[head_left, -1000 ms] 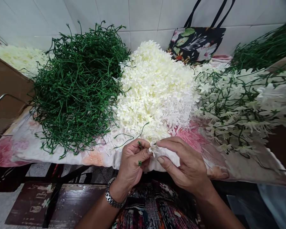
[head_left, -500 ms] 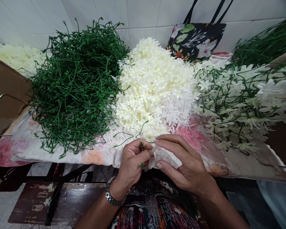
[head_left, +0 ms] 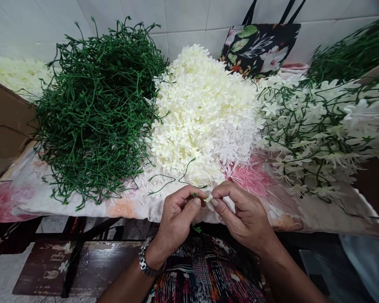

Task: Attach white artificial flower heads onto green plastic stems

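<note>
My left hand (head_left: 177,216) pinches a thin green plastic stem (head_left: 194,195) between thumb and fingers; the stem's lower end pokes out under the hand. My right hand (head_left: 243,214) pinches a small cream artificial flower (head_left: 209,198) at its fingertips, held right against the stem's tip. Both hands hover at the near edge of the floral cloth (head_left: 25,189). Just beyond them lies a big heap of cream flowers (head_left: 205,109). A tangled pile of green stems (head_left: 97,109) sits to the left.
Finished sprays of white flowers on green stems (head_left: 322,130) are piled at the right. A dark floral tote bag (head_left: 259,48) leans on the tiled wall. A brown cardboard box (head_left: 3,122) stands at the far left, more cream flowers behind it. A dark stool (head_left: 72,265) stands below.
My right hand has curled in from a flatter reach and now pinches a single flower at the stem tip. The left hand has lifted slightly with the stem.
</note>
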Action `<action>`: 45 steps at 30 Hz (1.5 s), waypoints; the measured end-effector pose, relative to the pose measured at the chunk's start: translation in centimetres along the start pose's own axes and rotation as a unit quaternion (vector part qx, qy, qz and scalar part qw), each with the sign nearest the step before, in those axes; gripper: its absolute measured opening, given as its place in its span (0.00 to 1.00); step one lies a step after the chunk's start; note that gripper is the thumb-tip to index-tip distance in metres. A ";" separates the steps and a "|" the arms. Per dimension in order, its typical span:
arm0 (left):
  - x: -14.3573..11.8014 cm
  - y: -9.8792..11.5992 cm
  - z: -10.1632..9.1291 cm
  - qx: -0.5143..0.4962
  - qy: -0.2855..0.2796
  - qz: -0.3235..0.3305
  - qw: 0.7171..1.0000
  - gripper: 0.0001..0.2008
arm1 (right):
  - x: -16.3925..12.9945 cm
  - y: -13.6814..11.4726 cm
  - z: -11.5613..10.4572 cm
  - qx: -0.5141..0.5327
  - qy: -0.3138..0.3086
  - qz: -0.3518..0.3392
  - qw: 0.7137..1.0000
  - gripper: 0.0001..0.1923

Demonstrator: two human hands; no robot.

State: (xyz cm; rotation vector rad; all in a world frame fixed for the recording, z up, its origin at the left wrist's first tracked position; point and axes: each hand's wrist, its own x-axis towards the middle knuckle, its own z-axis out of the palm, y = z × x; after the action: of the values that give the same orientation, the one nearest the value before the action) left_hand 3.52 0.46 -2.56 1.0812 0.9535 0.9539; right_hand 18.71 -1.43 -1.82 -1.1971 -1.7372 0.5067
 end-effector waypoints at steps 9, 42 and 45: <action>-0.1 0.4 -0.3 0.252 -0.067 0.165 0.951 0.13 | 1.0 -1.0 -1.9 -0.028 -0.045 -0.034 0.998 0.05; 0.7 -0.4 -0.5 0.234 -0.034 0.099 0.967 0.06 | -0.3 0.5 0.5 -0.054 -0.034 -0.015 0.998 0.05; 0.6 -0.5 -0.5 0.232 -0.032 0.098 0.967 0.06 | -0.2 0.5 0.8 -0.057 -0.031 -0.012 0.998 0.05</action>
State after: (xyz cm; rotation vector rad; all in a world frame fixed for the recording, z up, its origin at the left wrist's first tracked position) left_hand 3.29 1.06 -3.21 1.6174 1.0581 0.8665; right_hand 18.34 -1.29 -2.69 -1.2491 -1.8522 0.4395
